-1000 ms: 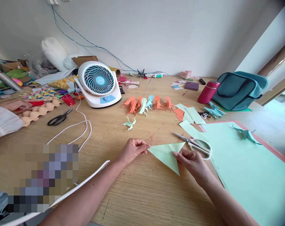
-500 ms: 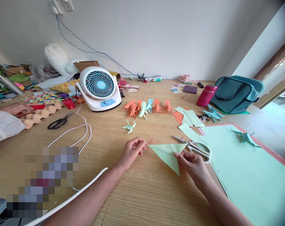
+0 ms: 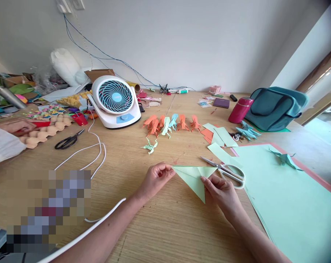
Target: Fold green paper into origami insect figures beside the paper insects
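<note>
A pale green sheet of paper folded into a triangle (image 3: 191, 179) hangs between my hands, one tip pointing down toward me. My left hand (image 3: 158, 180) pinches its left corner between thumb and fingers. On the right side, my right hand (image 3: 221, 188) grips it with the thumb on top and the fingers behind. White-handled scissors (image 3: 232, 175) lie just behind my right hand. Beyond the paper stand several folded paper figures (image 3: 166, 126) in orange, green and blue, with a single green figure (image 3: 150, 146) closer to me.
Large green sheets (image 3: 288, 193) cover the right side, a blue-green paper figure (image 3: 284, 159) on them. Cut paper pieces (image 3: 220, 137), a pink bottle (image 3: 240, 109) and a teal bag (image 3: 277, 109) sit behind. Leftward are a fan (image 3: 116, 102), black scissors (image 3: 69, 140), a white cable (image 3: 101, 149) and another person's hand (image 3: 20, 126).
My left thumb and fingers have moved slightly right and closed onto the paper's left corner. The triangle's lower tip has swung a little left.
</note>
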Tool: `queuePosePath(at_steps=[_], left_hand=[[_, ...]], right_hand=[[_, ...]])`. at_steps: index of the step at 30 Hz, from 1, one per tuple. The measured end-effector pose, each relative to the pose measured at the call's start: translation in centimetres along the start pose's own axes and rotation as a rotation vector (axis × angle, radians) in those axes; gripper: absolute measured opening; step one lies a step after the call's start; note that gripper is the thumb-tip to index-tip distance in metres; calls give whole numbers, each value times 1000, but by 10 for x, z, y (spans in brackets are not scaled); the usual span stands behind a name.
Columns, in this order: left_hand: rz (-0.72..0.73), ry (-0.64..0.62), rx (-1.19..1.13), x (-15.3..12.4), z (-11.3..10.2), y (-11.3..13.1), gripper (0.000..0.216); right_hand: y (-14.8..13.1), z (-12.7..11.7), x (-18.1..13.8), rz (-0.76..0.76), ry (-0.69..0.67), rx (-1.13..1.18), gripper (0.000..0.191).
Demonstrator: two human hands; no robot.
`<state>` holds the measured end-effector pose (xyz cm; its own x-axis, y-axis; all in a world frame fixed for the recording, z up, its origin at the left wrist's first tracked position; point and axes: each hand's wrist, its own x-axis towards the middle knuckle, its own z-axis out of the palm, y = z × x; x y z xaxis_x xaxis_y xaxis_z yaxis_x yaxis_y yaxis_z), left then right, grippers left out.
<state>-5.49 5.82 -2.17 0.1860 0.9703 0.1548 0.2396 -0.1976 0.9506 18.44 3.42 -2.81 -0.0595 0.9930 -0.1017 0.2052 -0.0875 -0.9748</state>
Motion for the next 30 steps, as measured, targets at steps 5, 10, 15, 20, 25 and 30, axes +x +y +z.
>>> queuePosePath(at_steps=[5, 10, 15, 20, 25, 30], left_hand=[[93, 0, 124, -13, 12, 11, 25], [-13, 15, 137, -15, 12, 14, 27], [-173, -36, 28, -4, -4, 10, 34], [-213, -155, 39, -3, -6, 10, 37], [-149, -100, 89, -5, -2, 10, 39], [-151, -104, 270, -9, 5, 4, 38]], right_hand=[[2, 10, -6, -57, -76, -53, 53], [2, 8, -8, -134, -70, -219, 48], [-13, -8, -10, -460, 240, -394, 32], [-17, -2, -16, -819, -9, -613, 22], [-7, 11, -16, -825, -201, -795, 23], [-3, 18, -14, -787, -234, -869, 20]])
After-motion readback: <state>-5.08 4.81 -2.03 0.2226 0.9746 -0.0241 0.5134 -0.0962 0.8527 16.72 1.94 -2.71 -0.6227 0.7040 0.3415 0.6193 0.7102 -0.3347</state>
